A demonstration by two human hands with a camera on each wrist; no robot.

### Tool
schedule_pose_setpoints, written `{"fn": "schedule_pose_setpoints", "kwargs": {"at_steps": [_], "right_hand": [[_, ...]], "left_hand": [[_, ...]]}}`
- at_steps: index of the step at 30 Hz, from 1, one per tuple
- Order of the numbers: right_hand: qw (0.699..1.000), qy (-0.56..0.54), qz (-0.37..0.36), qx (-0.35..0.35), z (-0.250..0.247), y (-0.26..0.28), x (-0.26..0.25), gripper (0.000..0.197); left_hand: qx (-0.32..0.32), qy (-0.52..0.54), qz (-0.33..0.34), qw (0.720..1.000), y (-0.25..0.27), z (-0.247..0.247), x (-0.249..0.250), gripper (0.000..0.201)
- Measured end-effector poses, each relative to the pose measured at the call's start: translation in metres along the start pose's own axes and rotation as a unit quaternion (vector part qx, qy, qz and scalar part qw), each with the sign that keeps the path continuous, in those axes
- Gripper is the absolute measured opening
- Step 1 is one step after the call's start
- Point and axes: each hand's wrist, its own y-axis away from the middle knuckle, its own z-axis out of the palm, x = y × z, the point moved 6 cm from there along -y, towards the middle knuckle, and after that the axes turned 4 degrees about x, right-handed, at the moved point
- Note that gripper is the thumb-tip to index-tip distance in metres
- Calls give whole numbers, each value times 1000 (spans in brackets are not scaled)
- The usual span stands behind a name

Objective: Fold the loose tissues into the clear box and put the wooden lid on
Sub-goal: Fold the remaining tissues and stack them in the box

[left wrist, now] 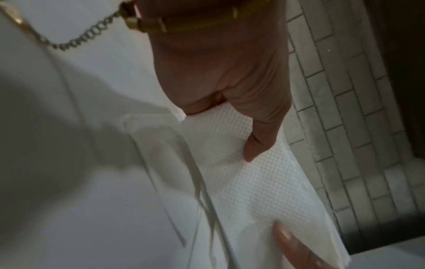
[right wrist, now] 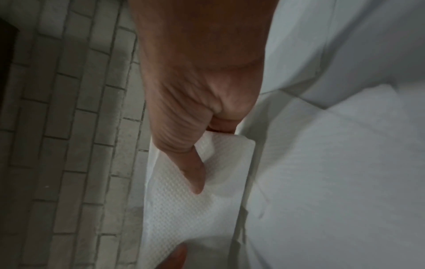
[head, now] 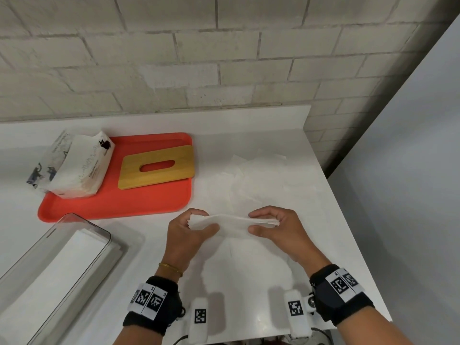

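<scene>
Pinched at both ends: left hand [head: 185,232] and right hand [head: 275,227] clamped, thumbs under and fingers over, on a folded stack of tissues [head: 234,224], held just above the counter [head: 249,307]. Sagging a touch in the middle. Could fan apart at the ragged left edge if either pinch slackens. More loose sheets [head: 251,175] spread beyond, easy to drag along. Clear box [head: 62,265] waiting at left, partly filled; narrow, so edges may snag its wall. Wooden lid [head: 156,166] resting on the red tray [head: 119,202].

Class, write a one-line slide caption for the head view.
Both hands, left hand and right hand, pinch a folded tissue stack above the counter; wooden lid waits on the red tray.
</scene>
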Motion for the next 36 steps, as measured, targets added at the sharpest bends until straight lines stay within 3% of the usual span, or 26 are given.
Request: {"fn": "schedule_pose_setpoints", "kwargs": {"at_steps": [3,7,15,22,27,33,36], "right_hand": [[999,-30,-17,2,-2,-1,-8,35],[1000,-12,-7,-16,-2,0,-4,49],[1000,8,6,4,-7,-2,6,34],[999,-3,18,-38,0,3,11,30],[999,-14,-13,-30,-5,2,-7,25],[996,80,27,7,-10,-3,11,23],[1000,16,11,9,-10,-5,-13,23]], "left_hand": [[-4,4,19,1000,1,-4,5,27],[-32,-11,-6,999,3,-4,-5,29],[-48,-21,12,999,0,-3,2,23],[-99,-42,13,994,-3,8,-1,30],[-87,-33,23,995,-1,5,9,31],[-62,-54,-15,997,-1,3,2,24],[-52,-7,-11,999,1,-1,14,21]]}}
